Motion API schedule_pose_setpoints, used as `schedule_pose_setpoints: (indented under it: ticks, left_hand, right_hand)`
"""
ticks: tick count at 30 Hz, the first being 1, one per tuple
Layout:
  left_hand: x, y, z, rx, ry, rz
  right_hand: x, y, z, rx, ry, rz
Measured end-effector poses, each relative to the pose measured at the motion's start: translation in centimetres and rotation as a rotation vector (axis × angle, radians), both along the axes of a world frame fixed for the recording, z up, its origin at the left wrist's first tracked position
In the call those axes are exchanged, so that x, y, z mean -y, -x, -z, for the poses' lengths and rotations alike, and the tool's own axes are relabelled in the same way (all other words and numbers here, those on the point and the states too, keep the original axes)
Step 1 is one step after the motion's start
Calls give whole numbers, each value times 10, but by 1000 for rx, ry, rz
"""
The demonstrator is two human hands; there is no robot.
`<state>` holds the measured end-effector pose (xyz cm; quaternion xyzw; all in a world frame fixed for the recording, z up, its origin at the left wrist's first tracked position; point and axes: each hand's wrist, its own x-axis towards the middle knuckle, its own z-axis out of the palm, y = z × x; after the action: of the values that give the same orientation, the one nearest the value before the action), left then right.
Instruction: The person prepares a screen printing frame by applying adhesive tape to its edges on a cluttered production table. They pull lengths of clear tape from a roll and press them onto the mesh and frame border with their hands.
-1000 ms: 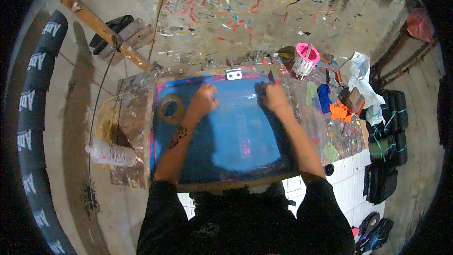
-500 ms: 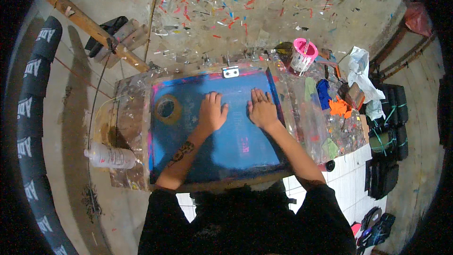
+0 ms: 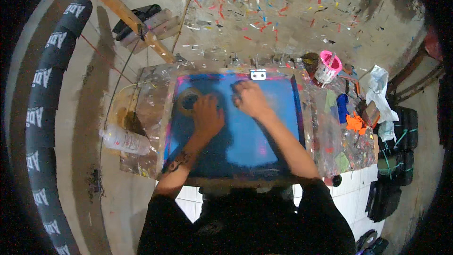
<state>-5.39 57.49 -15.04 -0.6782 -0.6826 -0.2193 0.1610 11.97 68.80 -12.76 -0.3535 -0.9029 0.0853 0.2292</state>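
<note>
Brown ring-shaped tape roll (image 3: 180, 102) near the far-left corner of the blue mesh screen (image 3: 279, 115), just left of the loosely spread left hand (image 3: 209, 119); right hand (image 3: 250, 98) farther, curled, can't tell its grip.

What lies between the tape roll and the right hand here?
In the head view, between the tape roll and right hand lie the left hand and a stretch of blue screen.

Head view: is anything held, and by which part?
It can't be told: the blurred left hand overlaps the right edge of the tape roll, and the right hand curls over the blue printing screen.
</note>
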Motion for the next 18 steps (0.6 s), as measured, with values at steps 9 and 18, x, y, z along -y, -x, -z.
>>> schedule_pose_setpoints:
  ticks: [9, 18]
  left_hand:
    - [5, 81, -33, -115, 374, 177]
    - [62, 17, -175, 453, 742, 604]
  right_hand:
    - [-46, 89, 5, 121, -334, -418]
    - [72, -90, -64, -589, 1232, -302]
